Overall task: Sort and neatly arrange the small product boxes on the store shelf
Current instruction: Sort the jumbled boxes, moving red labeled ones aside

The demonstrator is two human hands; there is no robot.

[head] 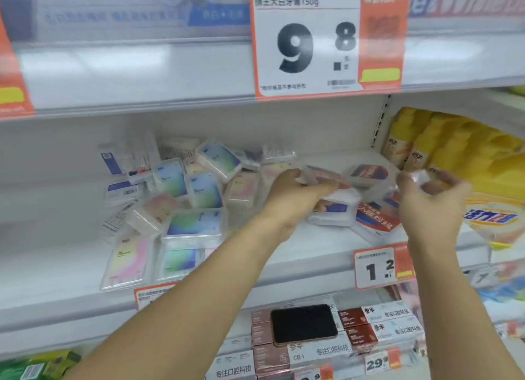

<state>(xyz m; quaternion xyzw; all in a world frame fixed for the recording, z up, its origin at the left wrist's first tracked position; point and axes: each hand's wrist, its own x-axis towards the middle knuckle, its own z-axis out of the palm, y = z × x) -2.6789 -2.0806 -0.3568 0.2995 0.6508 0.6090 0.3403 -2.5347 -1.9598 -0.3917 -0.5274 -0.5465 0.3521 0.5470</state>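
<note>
Nearest, a dark phone [304,324] rests on boxes below the shelf [312,254]. Right of the jumbled pastel boxes [181,197], the left hand [295,193] grips a clear box and the right hand [431,197] pinches another. Sorting looks underway; next they need lining up.

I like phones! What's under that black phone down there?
The black phone lies on stacked brown and white toothpaste boxes. What lies directly beneath its middle is covered.

White shelf [312,254], jumbled small boxes [196,226]
</note>
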